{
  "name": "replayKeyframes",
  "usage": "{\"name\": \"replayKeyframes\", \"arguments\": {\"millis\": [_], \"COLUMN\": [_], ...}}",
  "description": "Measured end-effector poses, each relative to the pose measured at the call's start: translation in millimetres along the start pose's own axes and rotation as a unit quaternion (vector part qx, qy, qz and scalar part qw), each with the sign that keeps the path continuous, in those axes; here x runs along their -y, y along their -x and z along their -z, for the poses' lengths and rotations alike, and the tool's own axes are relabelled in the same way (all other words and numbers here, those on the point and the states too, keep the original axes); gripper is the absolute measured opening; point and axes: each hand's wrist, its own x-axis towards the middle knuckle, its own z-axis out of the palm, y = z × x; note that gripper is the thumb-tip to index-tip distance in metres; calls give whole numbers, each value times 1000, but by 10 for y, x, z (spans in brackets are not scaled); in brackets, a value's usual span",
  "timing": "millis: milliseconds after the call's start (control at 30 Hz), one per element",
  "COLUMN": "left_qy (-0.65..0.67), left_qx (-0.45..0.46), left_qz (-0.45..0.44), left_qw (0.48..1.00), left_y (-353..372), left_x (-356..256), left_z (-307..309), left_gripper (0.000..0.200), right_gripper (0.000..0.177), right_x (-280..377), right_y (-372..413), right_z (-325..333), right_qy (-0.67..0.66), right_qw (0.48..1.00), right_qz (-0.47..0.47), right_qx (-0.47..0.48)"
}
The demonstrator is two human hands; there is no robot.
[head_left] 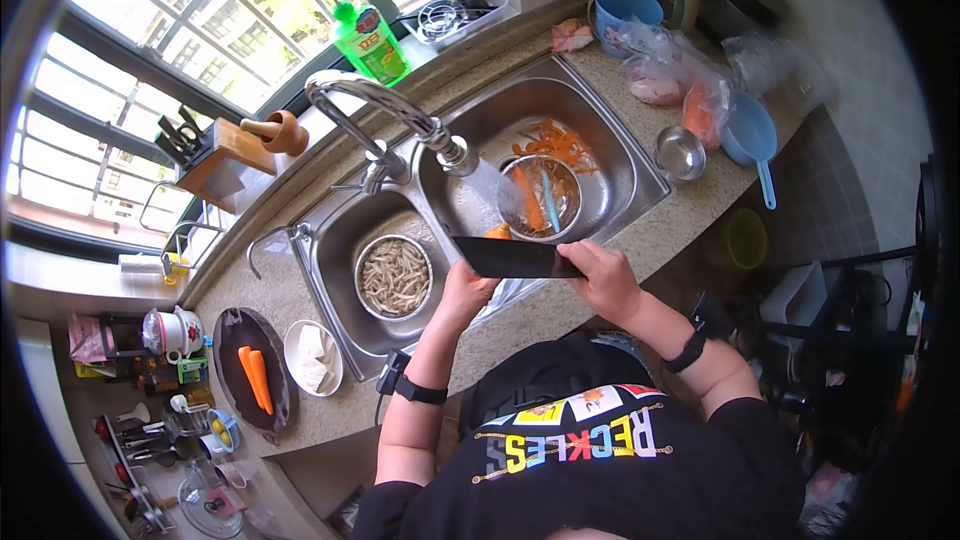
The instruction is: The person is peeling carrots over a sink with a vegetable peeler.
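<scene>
My right hand (604, 278) is closed round the handle end of a dark, wide-bladed knife (510, 258), held flat over the front edge of the sink. My left hand (468, 292) is at the blade's left end, its fingers mostly hidden behind it. An orange carrot end (498, 232) pokes out past the blade, seemingly in my left hand. Beyond the knife, water runs from the faucet (458, 154) into the right basin (478, 125). A metal bowl (574, 202) there holds a carrot (528, 196) and a light-blue tool (550, 202). Orange peelings (562, 145) lie behind it.
In the left basin (345, 230) sits a bowl of pale strips (394, 277). Left of it are a white bowl (294, 358) and a dark tray (232, 380) with two carrots (256, 380). A small metal bowl (681, 153) and a blue strainer (749, 128) stand right.
</scene>
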Motion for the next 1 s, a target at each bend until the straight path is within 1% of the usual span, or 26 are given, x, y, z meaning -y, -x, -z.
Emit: {"name": "replayKeyframes", "arguments": {"millis": [33, 67, 100, 133, 200, 233, 300, 333, 367, 400, 433, 500, 533, 600, 633, 700, 733, 800, 833, 900, 933, 967, 1000], "left_qy": [-79, -74, -68, -70, -77, -78, -91, -92, -14, 63, 63, 150, 150, 196, 196, 311, 312, 306, 307, 297, 296, 138, -27], "left_qx": [-22, -11, -1, 2, 11, 12, 39, 40, 52, 64, 64, 128, 129, 213, 213, 290, 291, 377, 378, 336, 338, 234, 121], "left_qz": [-50, -61, -72, -69, -10, -7, -46, -44, -18, 9, 11, 98, 100, 147, 148, 233, 235, 252, 254, 233, 235, 189, 132], "left_qw": [995, 995, 995, 995, 997, 997, 994, 994, 998, 996, 996, 975, 975, 946, 946, 874, 873, 837, 836, 863, 862, 944, 983], "left_y": [-70, -105, -114, -114, -136, -166, -242, -268, -281, -285, -290, -285, -284, -300, -308, -327, -338, -369, -364, -392, -385, -381, -388], "left_x": [33, 33, -99, -202, -346, -327, -226, -161, -86, -80, -82, -130, -177, -255, -254, -249, -248, -248, -234, -216, -327, -468, -556], "left_z": [-55, -111, -167, -214, -295, -318, -343, -359, -374, -392, -401, -408, -408, -409, -396, -349, -326, -281, -293, -344, -382, -426, -489], "left_gripper": [34, 33, 32, 32, 33, 33, 27, 27, 23, 27, 27, 32, 32, 36, 36, 38, 38, 36, 36, 32, 32, 26, 21], "right_gripper": [37, 32, 32, 30, 24, 24, 22, 22, 21, 20, 20, 19, 19, 18, 18, 18, 18, 16, 16, 16, 18, 18, 19], "right_x": [-38, -76, -117, -159, -218, -244, -298, -329, -361, -388, -409, -453, -492, -616, -680, -802, -858, -953, -963, -977, -944, -960, -993], "right_y": [-12, -29, -43, -58, -99, -109, -124, -129, -132, -136, -143, -163, -171, -184, -188, -189, -191, -209, -216, -250, -283, -277, -259], "right_z": [33, 42, 57, 72, 112, 122, 139, 145, 146, 149, 157, 176, 170, 138, 122, 105, 132, 170, 170, 191, 242, 228, 196], "right_qy": [35, 61, 60, 59, 53, 51, 53, 51, 48, 45, 44, 41, 40, 47, 46, 39, 38, 15, 14, 12, 30, 30, 32], "right_qw": [999, 997, 998, 997, 997, 998, 997, 997, 997, 997, 997, 996, 996, 995, 995, 992, 992, 988, 988, 990, 990, 990, 991], "right_qz": [14, 27, 22, 28, 38, 35, 40, 38, 43, 49, 48, 68, 65, 75, 74, 113, 111, 134, 132, 108, 96, 93, 71], "right_qx": [29, 32, 31, 32, 32, 33, 39, 39, 39, 38, 39, 33, 34, 40, 41, 49, 50, 80, 82, 87, 100, 98, 104]}}
